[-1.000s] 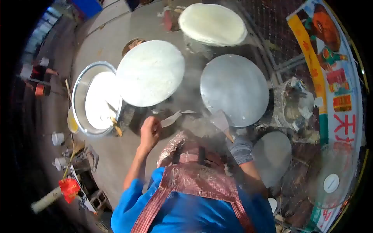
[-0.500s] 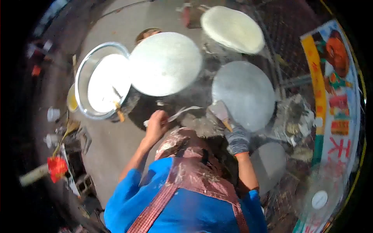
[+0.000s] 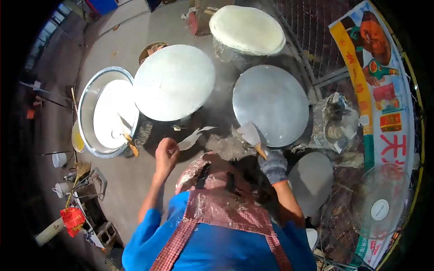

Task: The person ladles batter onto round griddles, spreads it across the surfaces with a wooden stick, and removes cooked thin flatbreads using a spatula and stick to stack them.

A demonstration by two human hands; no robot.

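Note:
Pinched in my bare left hand (image 3: 167,155) is one end of a thin, torn white strip (image 3: 191,139), which trails to the right in the air. My right hand (image 3: 274,165), in a grey knitted glove, is closed round the wooden handle of a scraper (image 3: 250,133). The scraper's wide blade lies at the lower left edge of a bare grey round griddle (image 3: 271,106). Up and left of it, a second round griddle (image 3: 175,82) is covered with a white layer. A third one (image 3: 247,30) at the top carries a pale yellowish layer.
A metal basin (image 3: 85,113) of white liquid with a wooden-handled tool stands at the left. Below it are a broom (image 3: 81,170) and a red packet (image 3: 73,221). A grey disc (image 3: 311,183) is beside my right arm. A printed banner (image 3: 367,104) and a fan (image 3: 379,209) line the right.
The view swung away and back. The white layer on the left griddle looks smoother than one second ago. My left hand still has the strip, my right hand the scraper.

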